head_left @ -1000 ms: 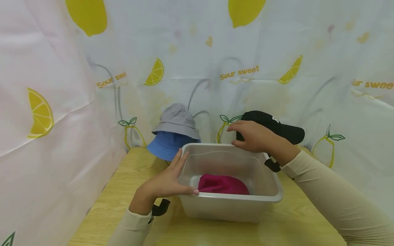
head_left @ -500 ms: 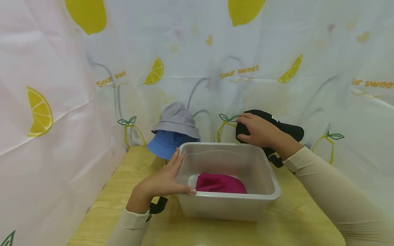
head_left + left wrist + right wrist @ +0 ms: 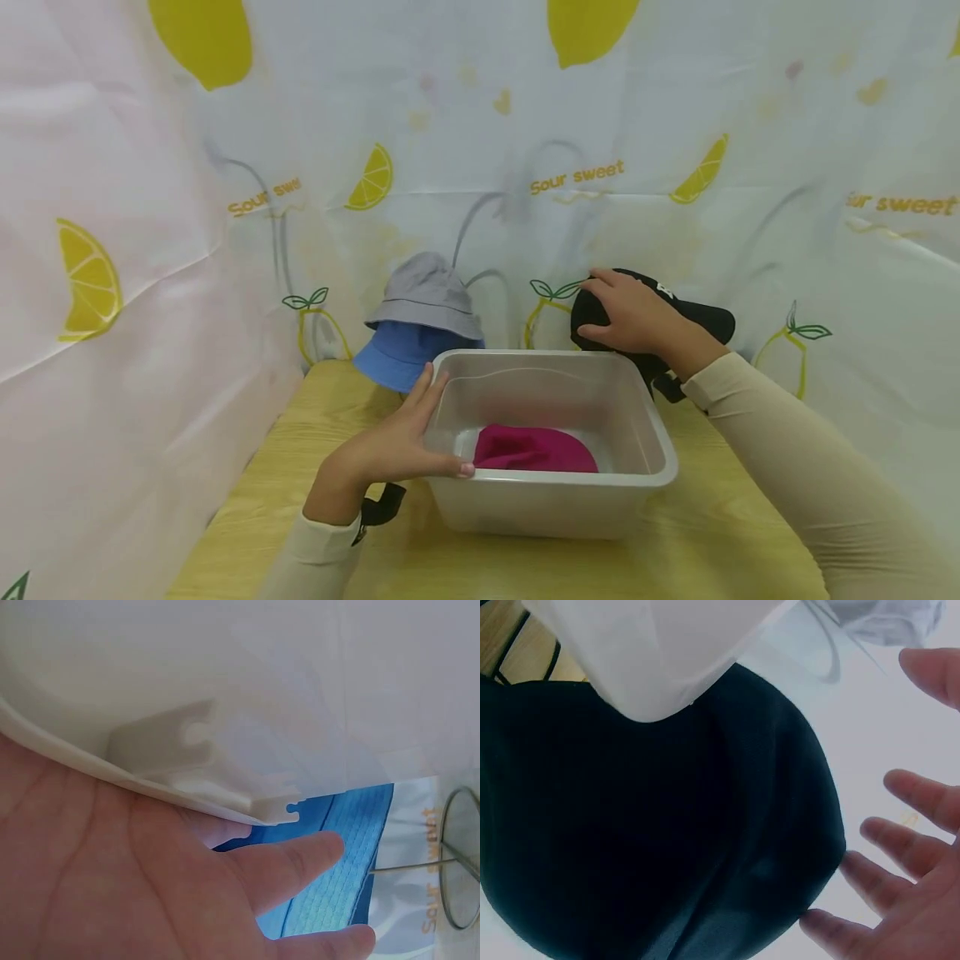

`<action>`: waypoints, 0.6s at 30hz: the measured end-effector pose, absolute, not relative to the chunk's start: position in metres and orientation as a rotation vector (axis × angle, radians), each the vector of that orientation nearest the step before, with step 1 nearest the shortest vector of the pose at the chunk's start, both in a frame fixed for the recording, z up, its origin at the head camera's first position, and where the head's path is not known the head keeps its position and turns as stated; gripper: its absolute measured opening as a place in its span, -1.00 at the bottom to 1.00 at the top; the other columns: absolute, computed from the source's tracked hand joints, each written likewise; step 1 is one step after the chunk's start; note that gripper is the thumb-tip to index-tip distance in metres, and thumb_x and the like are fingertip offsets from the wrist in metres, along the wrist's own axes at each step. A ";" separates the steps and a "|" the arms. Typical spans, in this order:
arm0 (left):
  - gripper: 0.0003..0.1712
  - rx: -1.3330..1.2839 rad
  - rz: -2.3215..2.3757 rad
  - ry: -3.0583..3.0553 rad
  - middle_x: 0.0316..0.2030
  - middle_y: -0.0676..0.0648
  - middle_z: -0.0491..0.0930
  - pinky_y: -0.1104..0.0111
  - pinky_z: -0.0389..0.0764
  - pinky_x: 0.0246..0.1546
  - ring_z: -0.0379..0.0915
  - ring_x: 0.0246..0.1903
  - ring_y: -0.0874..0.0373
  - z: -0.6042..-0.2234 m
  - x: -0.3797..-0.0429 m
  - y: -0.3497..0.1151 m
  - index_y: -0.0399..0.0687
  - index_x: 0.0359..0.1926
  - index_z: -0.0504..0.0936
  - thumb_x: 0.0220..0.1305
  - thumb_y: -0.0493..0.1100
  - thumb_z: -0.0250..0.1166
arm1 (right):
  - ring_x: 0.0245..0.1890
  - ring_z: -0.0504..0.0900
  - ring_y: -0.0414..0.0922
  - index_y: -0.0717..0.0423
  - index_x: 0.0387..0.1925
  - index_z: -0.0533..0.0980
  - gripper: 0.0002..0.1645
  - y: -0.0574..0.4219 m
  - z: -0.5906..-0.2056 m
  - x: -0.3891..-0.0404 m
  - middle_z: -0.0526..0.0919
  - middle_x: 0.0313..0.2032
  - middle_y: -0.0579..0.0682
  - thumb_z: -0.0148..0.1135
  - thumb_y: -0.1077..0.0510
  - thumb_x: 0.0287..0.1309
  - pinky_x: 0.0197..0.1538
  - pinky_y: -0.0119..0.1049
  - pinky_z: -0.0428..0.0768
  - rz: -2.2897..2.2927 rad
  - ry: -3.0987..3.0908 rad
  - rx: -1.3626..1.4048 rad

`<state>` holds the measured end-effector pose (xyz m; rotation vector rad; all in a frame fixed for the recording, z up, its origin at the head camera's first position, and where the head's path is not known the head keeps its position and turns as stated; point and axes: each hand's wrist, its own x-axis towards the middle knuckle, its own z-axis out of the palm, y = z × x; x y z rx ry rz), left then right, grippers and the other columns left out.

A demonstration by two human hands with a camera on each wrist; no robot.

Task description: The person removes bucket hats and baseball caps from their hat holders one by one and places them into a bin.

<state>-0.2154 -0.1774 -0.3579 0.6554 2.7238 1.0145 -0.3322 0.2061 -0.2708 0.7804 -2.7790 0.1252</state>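
A pale grey plastic bin (image 3: pixel 555 504) stands on the wooden table, a magenta cap (image 3: pixel 536 450) lying inside it. My left hand (image 3: pixel 390 446) rests against the bin's left side, thumb along the near rim and fingers stretched up the left side. In the left wrist view the palm meets the bin's edge. Behind the bin's far right corner is a black baseball cap (image 3: pixel 693 312) with a white mark. My right hand (image 3: pixel 630 312) reaches over it with spread fingers. In the right wrist view, fingertips (image 3: pixel 821 922) are right at the crown's edge.
A grey bucket hat (image 3: pixel 427 292) sits above a blue bucket hat (image 3: pixel 412 354) behind the bin's left corner. A wire hoop (image 3: pixel 457 859) shows beside the blue one in the left wrist view. Lemon-printed cloth (image 3: pixel 480 225) hangs behind the table (image 3: pixel 352 392).
My right hand has moved from above the bin's far rim back and right onto the black cap. The bin has shifted slightly left, my left hand staying on it.
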 end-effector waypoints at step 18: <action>0.56 0.652 1.023 2.724 0.65 0.11 -0.60 -0.09 0.30 0.46 -0.21 0.63 -0.12 -0.358 -0.212 -0.180 0.38 0.67 -0.35 -0.09 0.48 0.55 | 0.47 0.24 0.36 0.18 0.48 0.34 -0.02 0.224 -0.279 -0.361 0.23 0.52 0.34 0.40 -0.26 0.22 0.45 0.35 0.23 0.148 -2.791 0.663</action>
